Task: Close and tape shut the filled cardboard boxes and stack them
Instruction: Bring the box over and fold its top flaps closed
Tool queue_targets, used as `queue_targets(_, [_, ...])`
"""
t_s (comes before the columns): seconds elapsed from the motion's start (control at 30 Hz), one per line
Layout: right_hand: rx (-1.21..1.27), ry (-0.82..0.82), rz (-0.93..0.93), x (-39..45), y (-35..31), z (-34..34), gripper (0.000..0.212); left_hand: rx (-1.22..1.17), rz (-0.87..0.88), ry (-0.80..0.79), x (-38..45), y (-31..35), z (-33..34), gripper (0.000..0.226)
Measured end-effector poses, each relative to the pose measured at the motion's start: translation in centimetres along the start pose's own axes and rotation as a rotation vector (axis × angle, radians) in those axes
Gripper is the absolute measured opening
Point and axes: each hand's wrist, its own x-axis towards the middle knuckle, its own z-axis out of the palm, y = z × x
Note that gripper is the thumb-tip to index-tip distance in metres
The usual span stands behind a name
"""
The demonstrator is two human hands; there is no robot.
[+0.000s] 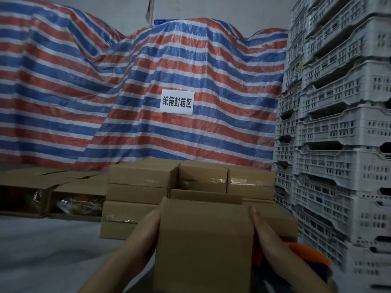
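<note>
I carry a closed brown cardboard box (203, 240) between both hands, close to the camera. My left hand (146, 231) lies flat against its left side with straight fingers. My right hand (264, 229) presses flat on its right side. Just beyond it stands a stack of taped boxes (139, 187), with further taped boxes (249, 182) to its right. An orange tape dispenser (306, 254) shows below my right forearm.
Open boxes (42, 191) with bagged contents lie on the floor at left. A tall stack of white plastic crates (338, 134) walls off the right. A red, white and blue striped tarp (127, 92) with a paper sign (177, 101) covers the back.
</note>
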Motion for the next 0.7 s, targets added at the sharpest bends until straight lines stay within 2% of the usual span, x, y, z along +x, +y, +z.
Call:
queue_targets(0.07, [-0.001, 0.013, -0.002, 0.1, 0.0, 0.0, 0.051, -0.013, -0.028, 0.018, 0.1, 0.0, -0.5, 0.067])
queue_targets(0.13, [0.01, 0.03, 0.013, 0.2, 0.0, -0.2, 0.058, -0.011, -0.04, -0.029, 0.4, -0.1, -1.2, 0.079])
queue_targets(0.23, [0.024, -0.017, 0.0, -0.1, -0.4, 0.0, 0.065, 0.02, -0.045, -0.057, 0.4, -0.1, -1.6, 0.068])
queue_targets(0.3, [0.008, -0.021, -0.004, -0.1, -0.4, -0.1, 0.078, 0.045, -0.047, -0.006, 0.4, -0.1, -1.3, 0.049])
queue_targets(0.37, [-0.029, -0.028, -0.042, 0.0, -0.9, 0.0, 0.054, 0.095, -0.049, 0.07, 0.6, -0.2, -0.9, 0.026])
queue_targets(0.43, [-0.016, -0.029, -0.058, 0.0, -1.1, 0.2, 0.027, 0.106, -0.074, 0.1, 0.7, -0.3, -0.7, 0.029])
queue_targets(0.6, [0.013, 0.013, -0.041, -0.2, -0.5, 0.3, 0.026, 0.008, -0.047, 0.139, 0.9, -0.7, -0.2, 0.019])
queue_targets(0.7, [0.058, 0.068, -0.041, -0.2, -0.5, 0.4, 0.016, -0.043, -0.014, 0.175, 0.8, -0.9, 0.0, 0.023])
